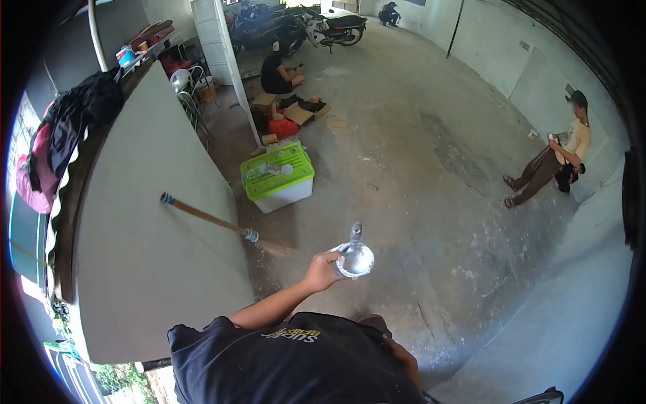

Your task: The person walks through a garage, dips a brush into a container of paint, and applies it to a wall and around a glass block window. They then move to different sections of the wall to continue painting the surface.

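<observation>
My left hand (324,272) is wrapped round a small paint cup (363,270) in front of my body. Its rim is smeared white, and the inside looks pale and silvery. A paint-coated brush (356,233) stands in the cup, its grey handle sticking up past the far rim. Low at my right side, my right hand (398,350) hangs close to my hip, partly behind my dark shirt. Its fingers do not show clearly.
A straw broom (208,219) leans on the low wall at left. Beyond it stands a white bin with a green lid (299,161). Cardboard boxes (299,114), seated people and motorbikes (333,28) are farther back. A person (572,145) stands by the right wall.
</observation>
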The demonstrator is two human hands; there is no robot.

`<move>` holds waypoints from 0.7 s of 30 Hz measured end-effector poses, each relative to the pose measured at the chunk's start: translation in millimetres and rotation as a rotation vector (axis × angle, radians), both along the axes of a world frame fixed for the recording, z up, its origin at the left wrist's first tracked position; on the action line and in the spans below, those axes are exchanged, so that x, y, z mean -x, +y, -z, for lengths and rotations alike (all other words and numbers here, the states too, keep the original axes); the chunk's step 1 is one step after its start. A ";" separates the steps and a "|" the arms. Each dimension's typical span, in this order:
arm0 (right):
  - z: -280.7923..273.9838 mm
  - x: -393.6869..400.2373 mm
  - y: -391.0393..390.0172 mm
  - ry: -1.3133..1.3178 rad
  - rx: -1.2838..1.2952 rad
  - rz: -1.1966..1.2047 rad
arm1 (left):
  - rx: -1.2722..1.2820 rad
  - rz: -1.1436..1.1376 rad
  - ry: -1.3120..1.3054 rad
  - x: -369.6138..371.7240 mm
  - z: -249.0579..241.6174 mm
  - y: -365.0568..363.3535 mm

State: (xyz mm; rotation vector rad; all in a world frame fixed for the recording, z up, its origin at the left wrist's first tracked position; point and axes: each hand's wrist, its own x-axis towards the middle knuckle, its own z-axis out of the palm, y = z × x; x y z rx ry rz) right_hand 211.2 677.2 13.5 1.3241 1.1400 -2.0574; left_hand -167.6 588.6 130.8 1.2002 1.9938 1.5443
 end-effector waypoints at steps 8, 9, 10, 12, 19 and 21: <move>78.6 76.4 281.4 0.162 -0.164 -0.135 | -0.031 -0.090 -0.030 94.5 22.5 216.9; 82.5 85.9 311.2 0.180 -0.191 -0.163 | -0.021 -0.102 -0.023 102.6 26.8 240.1; 24.2 117.3 341.6 0.210 -0.056 -0.188 | 0.007 -0.156 -0.097 110.1 34.2 263.0; -2.9 151.4 393.9 0.157 -0.091 -0.250 | 0.062 -0.227 -0.140 132.5 24.9 305.2; 37.8 298.6 598.5 0.091 -0.326 -0.644 | 0.046 -0.382 0.055 235.4 35.1 422.1; 66.2 347.7 660.6 0.171 -0.393 -0.669 | 0.141 -0.429 -0.002 261.0 13.7 465.5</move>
